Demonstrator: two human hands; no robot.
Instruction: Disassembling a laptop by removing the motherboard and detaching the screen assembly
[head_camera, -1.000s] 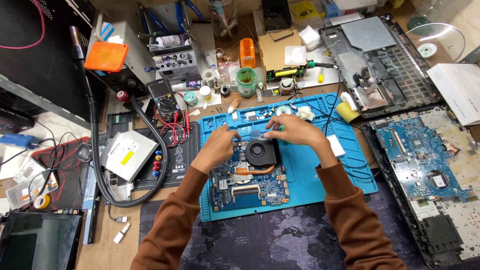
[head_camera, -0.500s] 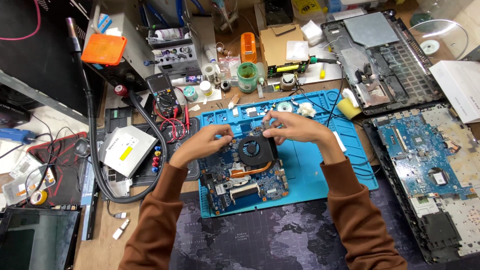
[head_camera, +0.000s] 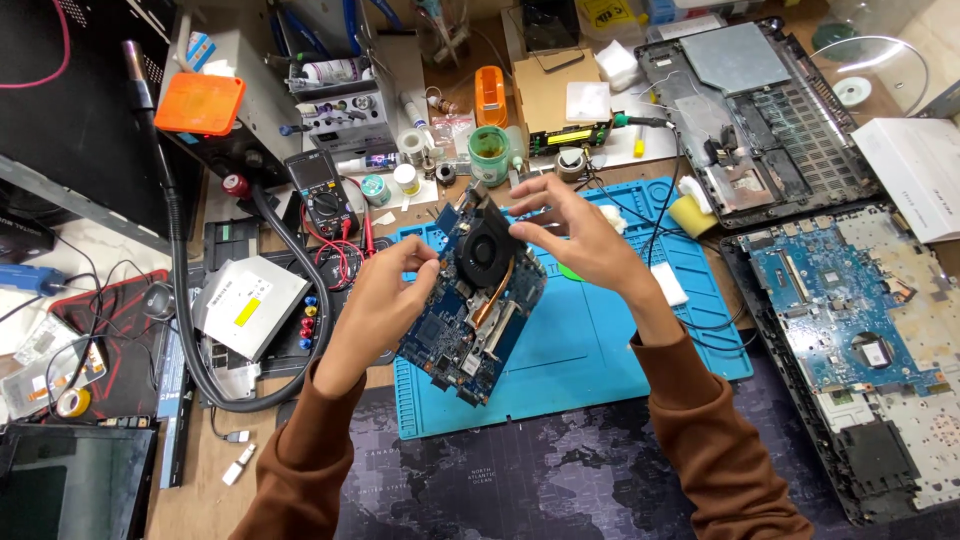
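Both hands hold up a blue circuit board with a round black fan and a copper pipe on it (head_camera: 470, 300). The left hand (head_camera: 385, 295) grips the board's left edge with fingers curled around it. The right hand (head_camera: 580, 235) pinches the top edge near the fan. The board is tilted and lifted above the blue rubber work mat (head_camera: 600, 340). Half a second ago it lay flat on the mat under the hands; now it is up in the air, between them.
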